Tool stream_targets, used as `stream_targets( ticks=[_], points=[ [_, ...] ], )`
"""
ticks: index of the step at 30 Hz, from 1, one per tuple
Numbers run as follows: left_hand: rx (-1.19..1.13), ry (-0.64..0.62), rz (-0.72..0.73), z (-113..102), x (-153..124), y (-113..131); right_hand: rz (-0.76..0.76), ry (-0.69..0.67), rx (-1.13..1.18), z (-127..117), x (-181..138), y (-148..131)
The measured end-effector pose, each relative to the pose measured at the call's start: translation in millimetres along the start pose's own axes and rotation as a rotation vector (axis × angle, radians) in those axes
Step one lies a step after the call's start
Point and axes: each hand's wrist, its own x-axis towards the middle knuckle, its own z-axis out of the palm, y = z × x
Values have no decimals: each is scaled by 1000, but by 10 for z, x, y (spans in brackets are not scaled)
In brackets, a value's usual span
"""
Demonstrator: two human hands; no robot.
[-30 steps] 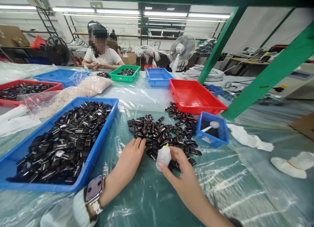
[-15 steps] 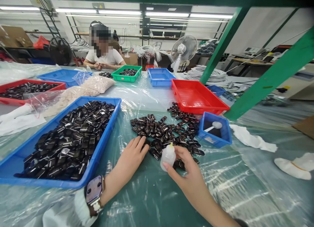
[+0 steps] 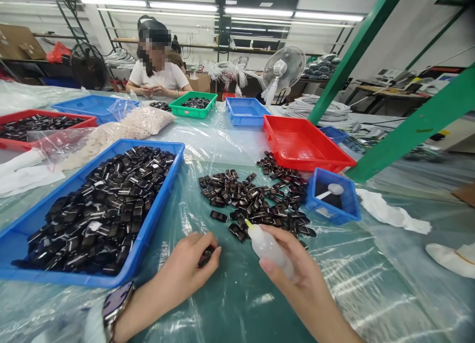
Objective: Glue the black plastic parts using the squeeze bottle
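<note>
My left hand is closed around a small black plastic piece, which shows between thumb and fingers just above the table. In my right hand is a translucent white squeeze bottle, tilted so that its yellow tip points up and to the left. Beyond both hands lies a loose pile of similar black pieces on the green, plastic-covered table. To the left, a large blue tray holds many more of these pieces.
A red tray stands behind the pile. Right of the pile is a small blue bin with a white spoon over dark contents. White cloths lie farther right. A green post slants upward there. Across the table sits a person.
My left hand has drawn back from the pile with a black piece in its fingers. The bottle in my right hand has tipped from nearly upright to leaning left.
</note>
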Motion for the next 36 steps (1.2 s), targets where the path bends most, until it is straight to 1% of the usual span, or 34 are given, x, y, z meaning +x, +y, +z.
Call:
stream_targets(
  ticks=[3, 6, 10, 13, 15, 19, 22, 24, 27, 29, 33, 36],
  points=[
    [-52, -44, -2, 6, -5, -51, 32, -42, -22, -30, -14, 2],
    [-123, -45, 0, -54, -31, -50, 37, -105, -57, -54, -11, -10],
    [-221, -8, 34, -153, -88, -31, 28, -18, 29, -34, -35, -65],
    [-351, 26, 50, -180, -121, -30, -20, 56, 15, -12, -75, -94],
    [-463, 43, -13, -176, -133, -28, -46, 89, -12, -8, -97, -96],
    [-649, 59, -255, -156, -135, -8, -68, 104, -57, -6, -116, -80],
    [-722, 71, -353, -172, -118, 4, -63, 103, -85, -7, -118, -80],
    [-733, 35, -410, -201, -103, 3, -43, 116, -86, -11, -113, -99],
    [-765, -90, -535, -244, -87, -6, 0, 134, -77, -19, -96, -147],
    [-793, -123, -575, -253, -86, -7, 23, 144, -71, -22, -82, -175],
    [-789, -42, -552, -247, -101, 30, 16, 151, -92, -26, -66, -182],
    [-820, -48, -586, -262, -108, 79, -11, 132, -118, -31, -67, -161]
  ],
)
